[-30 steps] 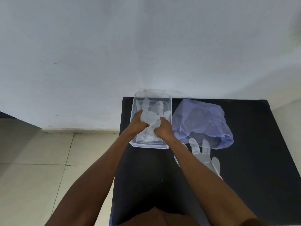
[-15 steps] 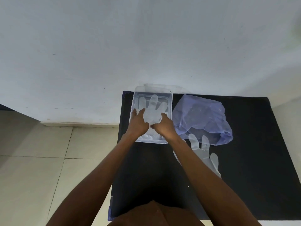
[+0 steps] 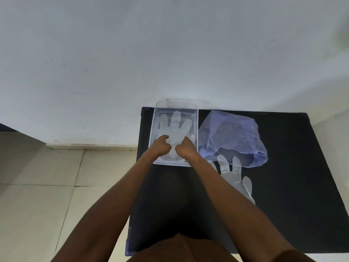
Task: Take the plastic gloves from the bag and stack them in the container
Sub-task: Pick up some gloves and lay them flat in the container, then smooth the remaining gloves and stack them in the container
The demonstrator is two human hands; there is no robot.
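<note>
A clear plastic container [image 3: 154, 125] stands at the far left of the black table. Inside it a translucent plastic glove [image 3: 175, 127] lies flat, fingers spread toward the wall. My left hand [image 3: 161, 146] and my right hand [image 3: 186, 149] rest side by side on the glove's cuff end, fingers curled and pinching it. To the right lies a crumpled bluish plastic bag [image 3: 232, 137]. A second plastic glove [image 3: 234, 173] lies on the table in front of the bag, partly hidden by my right forearm.
The black table [image 3: 294, 186] stands against a white wall [image 3: 170, 53]. A clear lid [image 3: 187, 103] leans behind the container. Tiled floor [image 3: 47, 186] lies to the left of the table's edge.
The glove, bunched between my hands a second ago, now lies spread flat in the container. Both hands have slid back toward the near end of the container.
</note>
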